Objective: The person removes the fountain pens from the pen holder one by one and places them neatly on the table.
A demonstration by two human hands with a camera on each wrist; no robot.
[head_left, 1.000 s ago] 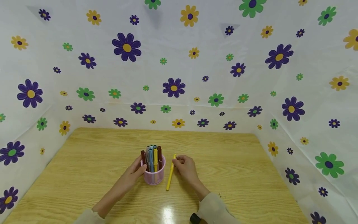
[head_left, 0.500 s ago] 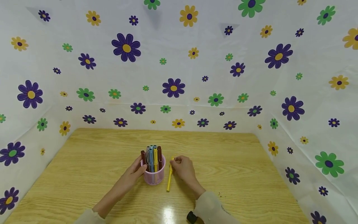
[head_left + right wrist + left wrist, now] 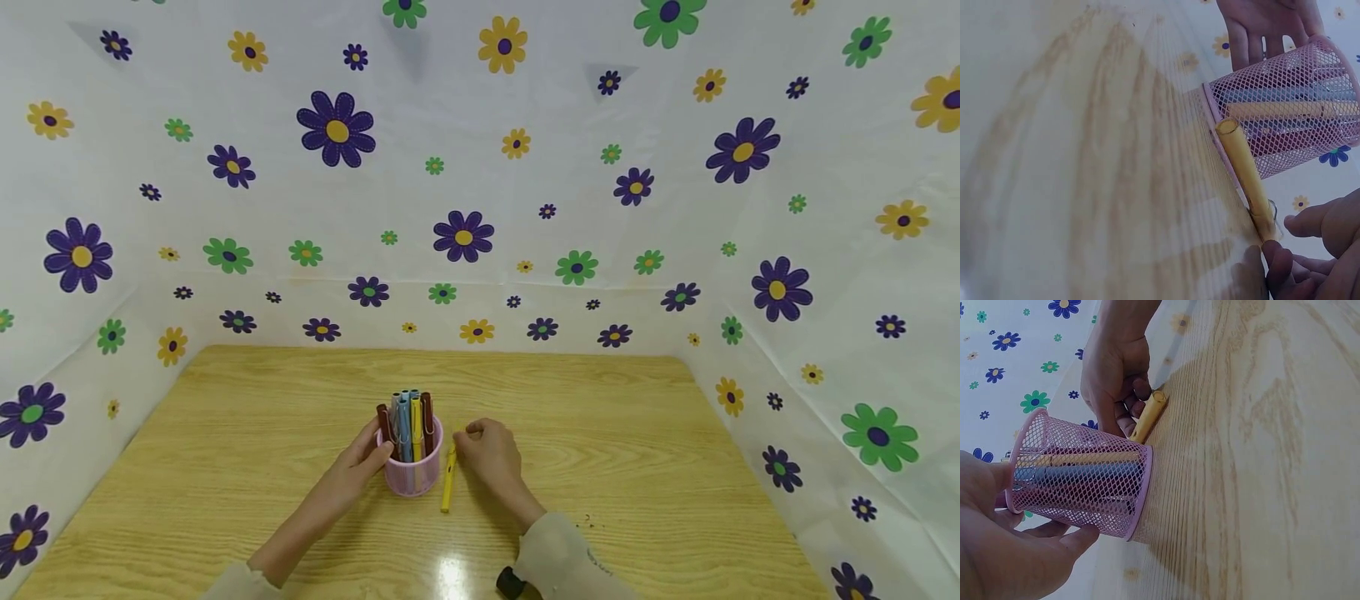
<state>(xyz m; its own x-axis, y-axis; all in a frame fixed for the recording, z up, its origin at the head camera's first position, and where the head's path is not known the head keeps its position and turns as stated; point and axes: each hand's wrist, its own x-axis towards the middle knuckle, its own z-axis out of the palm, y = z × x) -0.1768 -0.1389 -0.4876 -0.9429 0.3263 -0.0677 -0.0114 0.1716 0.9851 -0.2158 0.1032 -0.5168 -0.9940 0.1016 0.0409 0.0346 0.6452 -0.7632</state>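
Note:
In the head view my left hand [image 3: 352, 479] grips a pink mesh pen holder [image 3: 412, 479] standing upright on the table, its thumb over the rim. Brown, blue, grey and yellow pens [image 3: 406, 425] stand inside. To the right of the holder, a loose yellow pen [image 3: 448, 483] lies along the tabletop. My right hand [image 3: 491, 458] has the far end of this pen at its fingertips. In the right wrist view the curled fingers [image 3: 1282, 265] touch the pen's clip end, with the thumb close beside the clip; the fingers partly hide that end.
The wooden table [image 3: 600, 417] reaches back to a white flower-printed cloth [image 3: 480, 167] that rises behind and on both sides. Small dark specks [image 3: 588, 522] lie on the tabletop right of the right forearm. A black band [image 3: 512, 582] shows by the right sleeve.
My right hand has shifted slightly left, and the far end of the loose yellow pen has come left and nearer with it. The left hand and the pen holder stay in place.

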